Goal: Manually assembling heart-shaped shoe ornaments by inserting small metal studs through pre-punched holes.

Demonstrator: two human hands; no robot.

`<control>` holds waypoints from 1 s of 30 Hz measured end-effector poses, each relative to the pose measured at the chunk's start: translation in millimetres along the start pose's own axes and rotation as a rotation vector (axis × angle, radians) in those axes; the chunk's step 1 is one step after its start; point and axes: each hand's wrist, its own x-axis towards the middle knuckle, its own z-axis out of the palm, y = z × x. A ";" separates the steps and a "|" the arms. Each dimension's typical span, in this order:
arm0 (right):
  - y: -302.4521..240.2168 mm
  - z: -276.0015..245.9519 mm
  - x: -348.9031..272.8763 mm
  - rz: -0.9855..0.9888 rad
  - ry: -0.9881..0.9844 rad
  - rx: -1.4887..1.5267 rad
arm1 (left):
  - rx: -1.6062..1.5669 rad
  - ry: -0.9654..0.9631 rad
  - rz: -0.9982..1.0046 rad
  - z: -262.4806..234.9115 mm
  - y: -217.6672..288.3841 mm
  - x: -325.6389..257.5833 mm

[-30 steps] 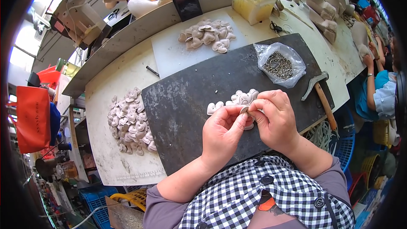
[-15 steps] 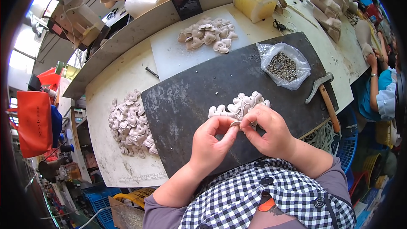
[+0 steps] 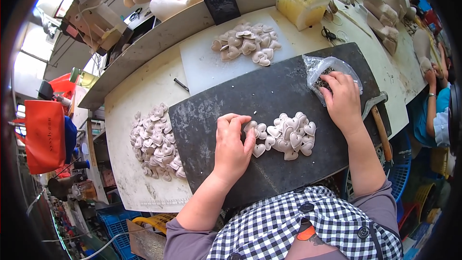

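Note:
My left hand [image 3: 232, 144] hovers over the left end of a cluster of pale padded hearts [image 3: 292, 135] on a dark work board [image 3: 211, 115]. Its thumb and forefinger are apart, beside a heart [image 3: 261, 131] at the cluster's edge. I see nothing gripped in it. My right hand [image 3: 342, 97] reaches into a clear plastic bag [image 3: 355, 84] of small metal studs [image 3: 318, 84]. Its fingers bend down onto the studs, with thumb and forefinger apart, and it covers much of the bag's contents.
A wooden-handled hammer [image 3: 381, 132] lies at the board's right edge. More hearts [image 3: 156, 142] are heaped on the left, and another pile [image 3: 248, 43] sits on a white sheet [image 3: 195, 70]. A dark metal rod [image 3: 181, 85] lies near it. A yellowish block [image 3: 303, 7] stands behind.
My hands have parted from the small piece they held together above the hearts. The right has moved up and right into the bag; the left has stayed beside the cluster, its fingers spread.

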 end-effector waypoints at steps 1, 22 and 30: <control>-1.8 1.0 0.7 0.011 -0.036 0.018 | 0.001 0.026 0.009 2.9 -0.5 -0.7; 6.1 6.0 1.6 -0.037 0.144 0.289 | 0.338 0.342 0.122 20.1 -52.5 181.5; 8.2 1.3 1.5 0.005 0.144 0.343 | -0.757 0.040 -0.189 6.1 -19.3 119.6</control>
